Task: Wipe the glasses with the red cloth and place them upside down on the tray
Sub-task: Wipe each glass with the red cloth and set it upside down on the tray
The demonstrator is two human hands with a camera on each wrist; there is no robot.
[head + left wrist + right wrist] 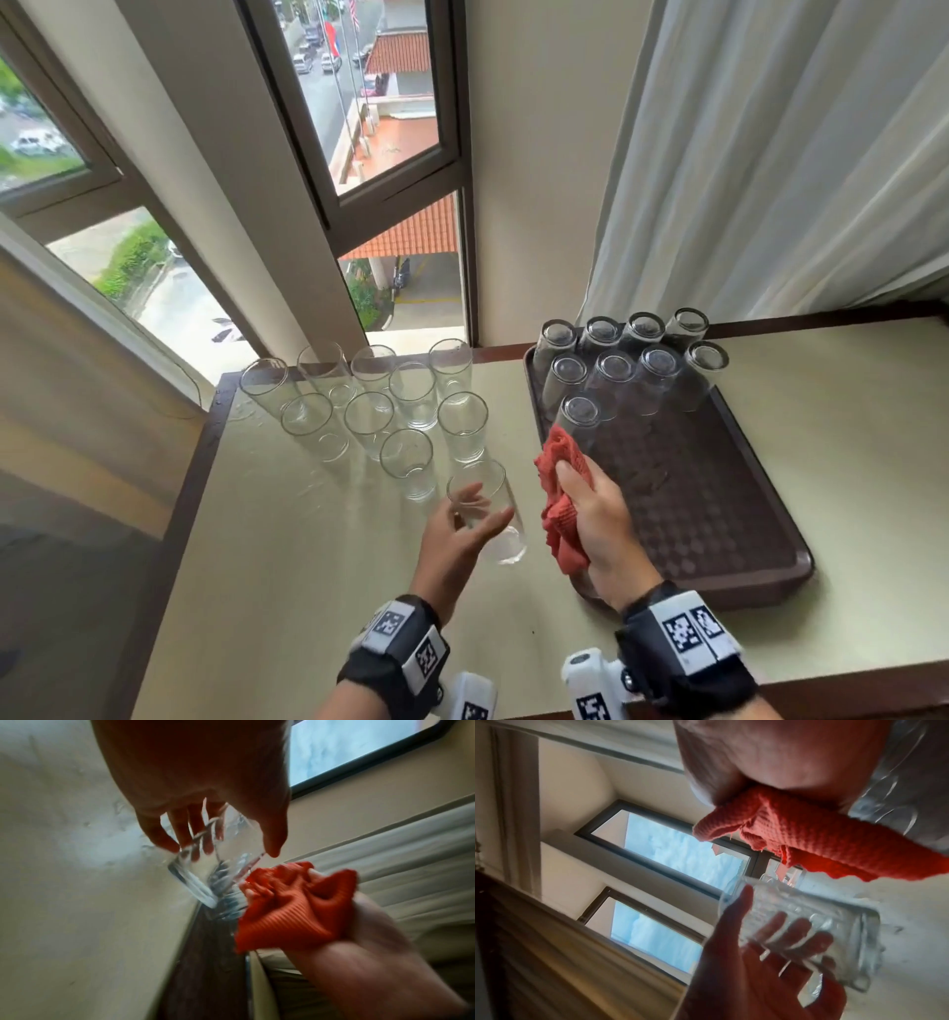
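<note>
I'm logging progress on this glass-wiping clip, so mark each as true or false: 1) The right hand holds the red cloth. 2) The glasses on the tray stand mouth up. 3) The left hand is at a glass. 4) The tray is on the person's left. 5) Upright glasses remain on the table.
1) True: the right hand grips the red cloth.
2) False: the glasses on the tray stand upside down.
3) True: the left hand is at a glass.
4) False: the tray is on the right.
5) True: upright glasses remain on the table.
</note>
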